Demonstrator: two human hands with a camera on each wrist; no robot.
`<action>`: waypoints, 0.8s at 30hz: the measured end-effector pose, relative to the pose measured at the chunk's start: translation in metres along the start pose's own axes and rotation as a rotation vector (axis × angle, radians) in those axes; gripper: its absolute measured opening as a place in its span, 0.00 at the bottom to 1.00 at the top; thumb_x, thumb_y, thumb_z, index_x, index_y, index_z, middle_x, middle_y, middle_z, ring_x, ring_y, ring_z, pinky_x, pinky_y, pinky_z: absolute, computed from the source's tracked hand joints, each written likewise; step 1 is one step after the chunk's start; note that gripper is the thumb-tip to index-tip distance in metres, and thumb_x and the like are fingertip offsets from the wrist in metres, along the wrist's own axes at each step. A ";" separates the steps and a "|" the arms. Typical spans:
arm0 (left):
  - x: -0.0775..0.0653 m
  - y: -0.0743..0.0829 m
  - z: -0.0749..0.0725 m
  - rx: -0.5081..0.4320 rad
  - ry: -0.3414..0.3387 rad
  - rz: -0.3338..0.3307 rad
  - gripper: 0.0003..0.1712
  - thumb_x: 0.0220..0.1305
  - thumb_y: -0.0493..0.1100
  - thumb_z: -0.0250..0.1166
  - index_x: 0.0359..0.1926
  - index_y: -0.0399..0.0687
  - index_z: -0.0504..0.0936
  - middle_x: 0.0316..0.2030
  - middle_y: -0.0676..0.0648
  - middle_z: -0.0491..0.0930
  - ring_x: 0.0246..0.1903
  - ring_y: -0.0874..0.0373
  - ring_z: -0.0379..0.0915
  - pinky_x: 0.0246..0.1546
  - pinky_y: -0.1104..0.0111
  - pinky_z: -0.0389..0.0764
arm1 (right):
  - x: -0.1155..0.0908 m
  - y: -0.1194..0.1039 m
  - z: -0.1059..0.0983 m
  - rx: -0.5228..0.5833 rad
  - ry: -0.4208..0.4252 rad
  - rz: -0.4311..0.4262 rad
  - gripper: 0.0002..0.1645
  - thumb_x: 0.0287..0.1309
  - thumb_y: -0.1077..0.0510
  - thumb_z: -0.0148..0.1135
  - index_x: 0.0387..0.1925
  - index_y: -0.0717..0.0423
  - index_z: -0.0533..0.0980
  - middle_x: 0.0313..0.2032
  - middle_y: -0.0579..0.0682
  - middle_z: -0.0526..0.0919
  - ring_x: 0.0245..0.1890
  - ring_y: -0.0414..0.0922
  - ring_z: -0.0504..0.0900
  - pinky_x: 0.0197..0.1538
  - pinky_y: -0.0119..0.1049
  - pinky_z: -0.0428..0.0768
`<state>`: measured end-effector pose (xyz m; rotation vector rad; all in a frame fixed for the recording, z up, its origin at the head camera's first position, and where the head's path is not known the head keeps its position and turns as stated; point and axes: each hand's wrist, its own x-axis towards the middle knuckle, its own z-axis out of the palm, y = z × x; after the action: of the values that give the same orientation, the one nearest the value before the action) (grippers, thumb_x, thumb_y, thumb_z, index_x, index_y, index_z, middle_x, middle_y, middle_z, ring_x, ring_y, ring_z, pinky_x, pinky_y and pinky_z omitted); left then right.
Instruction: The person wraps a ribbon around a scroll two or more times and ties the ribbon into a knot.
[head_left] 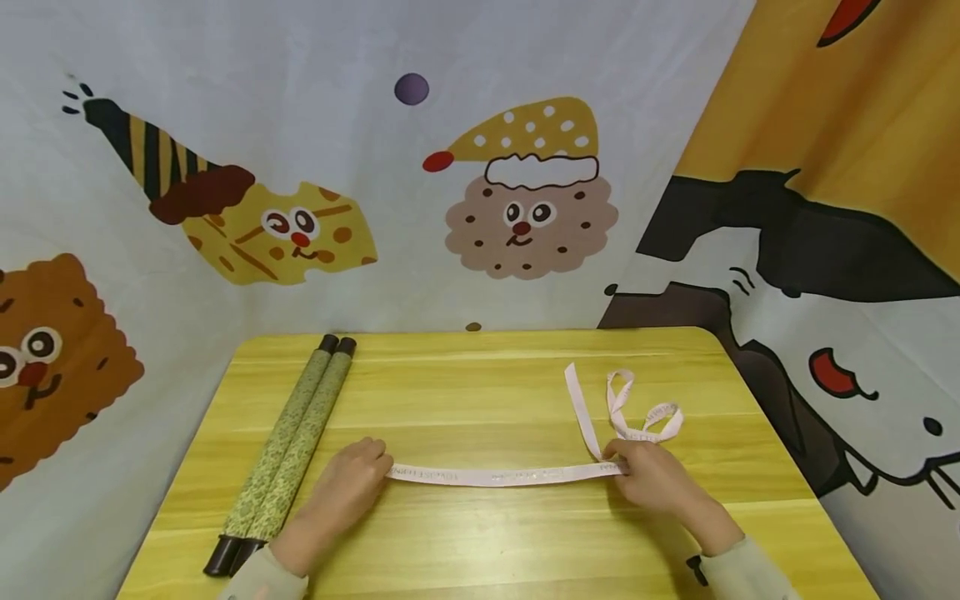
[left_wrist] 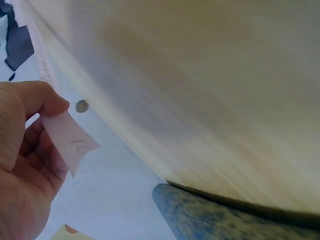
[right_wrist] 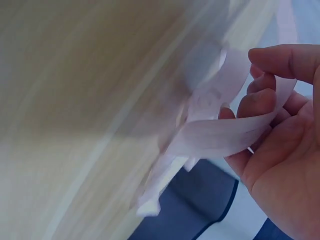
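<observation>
A pale pink ribbon (head_left: 495, 477) with printed lettering stretches nearly straight between both hands, just over the table. My left hand (head_left: 351, 482) pinches it near one end; in the left wrist view the cut ribbon end (left_wrist: 70, 142) sticks out below the thumb. My right hand (head_left: 651, 477) pinches the ribbon farther along. Beyond that hand the rest of the ribbon lies in loose loops (head_left: 663, 421), with a straight tail (head_left: 581, 408) pointing to the back. The right wrist view shows a ribbon loop (right_wrist: 215, 137) passing across the right fingers.
Two green patterned rolls (head_left: 288, 450) with black ends lie side by side at the left of the wooden table (head_left: 450, 392). A cartoon-printed cloth (head_left: 322, 125) hangs behind the table and along both sides.
</observation>
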<state>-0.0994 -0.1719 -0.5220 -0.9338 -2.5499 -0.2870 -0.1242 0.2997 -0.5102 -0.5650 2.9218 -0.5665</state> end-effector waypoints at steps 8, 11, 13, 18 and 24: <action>-0.016 -0.003 0.003 0.103 -0.124 0.091 0.12 0.38 0.27 0.67 0.24 0.44 0.77 0.22 0.50 0.70 0.24 0.58 0.64 0.23 0.66 0.77 | -0.009 0.029 -0.016 -0.067 0.020 0.055 0.17 0.37 0.67 0.60 0.33 0.47 0.80 0.26 0.42 0.80 0.23 0.39 0.70 0.27 0.39 0.74; -0.020 0.002 0.005 0.126 -0.163 0.071 0.13 0.36 0.26 0.67 0.25 0.44 0.77 0.22 0.50 0.71 0.24 0.57 0.65 0.22 0.66 0.77 | -0.013 0.038 -0.020 -0.073 0.016 0.069 0.18 0.37 0.67 0.59 0.32 0.46 0.80 0.28 0.42 0.82 0.25 0.39 0.72 0.30 0.41 0.76; -0.022 0.007 0.006 0.146 -0.178 0.037 0.12 0.37 0.27 0.68 0.25 0.43 0.77 0.22 0.49 0.71 0.23 0.57 0.65 0.20 0.67 0.75 | -0.015 0.042 -0.021 -0.071 0.008 0.081 0.18 0.37 0.67 0.58 0.33 0.46 0.80 0.29 0.42 0.82 0.25 0.39 0.72 0.30 0.40 0.75; -0.025 0.033 0.006 0.176 -0.242 -0.035 0.10 0.46 0.28 0.66 0.34 0.32 0.79 0.32 0.39 0.78 0.32 0.48 0.74 0.28 0.61 0.81 | -0.019 0.048 -0.021 -0.075 -0.003 0.088 0.18 0.37 0.66 0.59 0.35 0.48 0.80 0.31 0.42 0.83 0.27 0.39 0.73 0.31 0.41 0.76; -0.025 0.059 0.004 0.008 -0.417 -0.191 0.24 0.60 0.38 0.60 0.55 0.28 0.74 0.58 0.29 0.69 0.56 0.36 0.63 0.54 0.51 0.73 | -0.019 0.043 -0.018 -0.053 -0.010 0.083 0.16 0.41 0.65 0.61 0.34 0.45 0.80 0.23 0.38 0.77 0.23 0.40 0.69 0.26 0.37 0.70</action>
<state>-0.0447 -0.1405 -0.5342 -0.8159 -3.0278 -0.1459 -0.1244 0.3502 -0.5093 -0.4481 2.9427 -0.4758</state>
